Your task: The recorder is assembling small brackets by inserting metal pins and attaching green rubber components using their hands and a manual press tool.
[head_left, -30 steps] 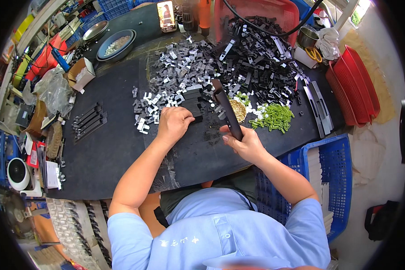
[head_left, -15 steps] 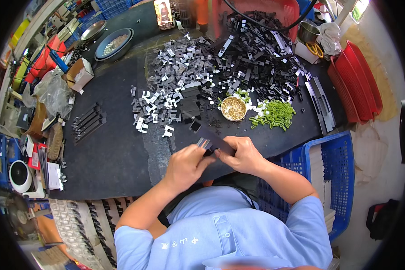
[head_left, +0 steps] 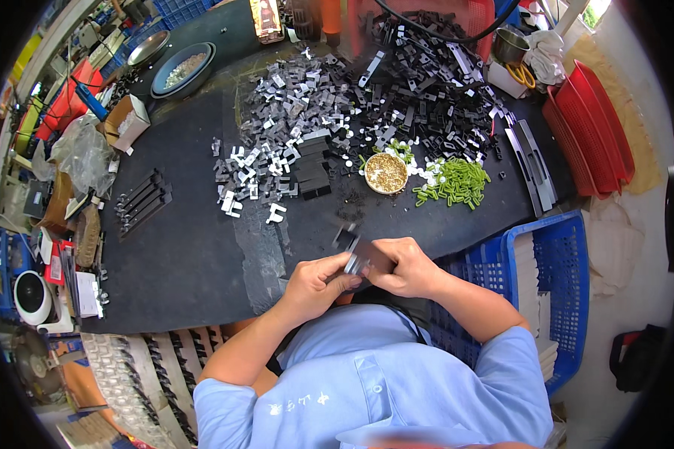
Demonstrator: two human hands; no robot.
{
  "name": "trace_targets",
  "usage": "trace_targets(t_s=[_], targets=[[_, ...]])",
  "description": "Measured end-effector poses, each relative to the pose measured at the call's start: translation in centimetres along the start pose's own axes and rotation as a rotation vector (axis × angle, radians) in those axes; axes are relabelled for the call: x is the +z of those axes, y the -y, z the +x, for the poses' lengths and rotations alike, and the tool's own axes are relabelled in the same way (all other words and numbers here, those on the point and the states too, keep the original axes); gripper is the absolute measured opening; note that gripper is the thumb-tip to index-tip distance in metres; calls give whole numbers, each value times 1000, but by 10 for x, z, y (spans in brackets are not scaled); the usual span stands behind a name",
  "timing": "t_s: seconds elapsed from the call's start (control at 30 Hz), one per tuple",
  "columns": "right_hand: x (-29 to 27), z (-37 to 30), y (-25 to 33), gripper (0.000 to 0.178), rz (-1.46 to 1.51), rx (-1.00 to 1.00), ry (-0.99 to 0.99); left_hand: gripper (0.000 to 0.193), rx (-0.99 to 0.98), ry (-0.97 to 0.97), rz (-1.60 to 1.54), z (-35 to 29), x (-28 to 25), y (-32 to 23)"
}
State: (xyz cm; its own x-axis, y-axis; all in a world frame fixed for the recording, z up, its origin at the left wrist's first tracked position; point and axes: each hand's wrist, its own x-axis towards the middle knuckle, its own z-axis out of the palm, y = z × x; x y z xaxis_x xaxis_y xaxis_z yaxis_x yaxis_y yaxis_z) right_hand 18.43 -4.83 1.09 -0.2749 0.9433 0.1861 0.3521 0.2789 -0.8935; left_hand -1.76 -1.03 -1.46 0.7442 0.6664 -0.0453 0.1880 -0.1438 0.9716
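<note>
Close to my body, at the table's near edge, both hands meet on a dark flat part (head_left: pixel 374 257) with a shiny metal end. My right hand (head_left: pixel 407 269) grips its right side, thumb and fingers pressed together. My left hand (head_left: pixel 316 284) is pinched on the metal end; motion blur and the fingers hide the detail there. Beyond lie a heap of U-shaped silver brackets (head_left: pixel 277 112), a row of dark flat strips (head_left: pixel 312 170) and a heap of black parts (head_left: pixel 419 97). A round tub of small gold-coloured pieces (head_left: pixel 386 173) stands beside a pile of green cylinders (head_left: pixel 455 184).
Several thin black parts (head_left: pixel 142 203) lie in a row at left, on the black tabletop (head_left: pixel 180 269). Long dark rails (head_left: pixel 530 166) lie at right, beside stacked red baskets (head_left: pixel 588 131). A blue crate (head_left: pixel 573 299) stands by my right arm. A lit phone (head_left: pixel 266 19) stands at the back.
Both hands have come slightly lower, nearer my body, with the dark part. The part has turned a little and my left fingers have shifted on its end.
</note>
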Motion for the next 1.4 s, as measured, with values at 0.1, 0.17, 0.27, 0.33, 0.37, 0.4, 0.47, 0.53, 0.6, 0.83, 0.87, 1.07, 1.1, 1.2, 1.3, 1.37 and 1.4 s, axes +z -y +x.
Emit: trace_targets(t_s=[0.1,0.17,0.27,0.33,0.37,0.4,0.47,0.53,0.6,0.83,0.87,1.07,1.1,1.2,1.3,1.37,1.4], targets=[[2,-2,6,18,79,175,-45,48,148,-237,-80,0,13,-3],[4,-2,8,15,107,184,-95,49,168,-254,9,-2,17,-1],[10,-5,-1,14,54,75,-175,50,213,-252,172,0,18,-10],[12,-7,-6,14,77,110,-160,50,138,-251,96,1,21,-5],[12,-7,-8,14,97,142,-145,50,136,-250,96,1,22,-4],[14,-9,-9,14,99,145,-146,50,141,-238,86,0,22,-4],[18,-12,-11,15,309,284,-196,49,144,-223,76,0,22,-4],[18,-14,-6,15,317,266,-220,49,170,-281,79,2,21,-5],[18,-15,-5,15,324,248,-247,49,196,-290,173,2,21,-8],[18,-20,-17,15,302,226,-232,51,260,-291,294,3,19,-8],[18,-20,-18,15,313,215,-230,51,260,-291,294,3,19,-8],[19,-20,-11,10,514,265,-221,52,257,-281,350,3,17,-10],[20,-20,-11,10,514,264,-220,52,253,-285,347,3,17,-11],[22,-20,-13,9,482,236,-231,52,246,-292,349,2,17,-10],[23,-20,-17,8,489,212,-235,52,258,-300,359,2,17,-9],[22,-21,-20,9,460,196,-201,52,273,-306,362,2,17,-8],[22,-22,-21,9,461,196,-201,52,280,-298,370,2,17,-8]])
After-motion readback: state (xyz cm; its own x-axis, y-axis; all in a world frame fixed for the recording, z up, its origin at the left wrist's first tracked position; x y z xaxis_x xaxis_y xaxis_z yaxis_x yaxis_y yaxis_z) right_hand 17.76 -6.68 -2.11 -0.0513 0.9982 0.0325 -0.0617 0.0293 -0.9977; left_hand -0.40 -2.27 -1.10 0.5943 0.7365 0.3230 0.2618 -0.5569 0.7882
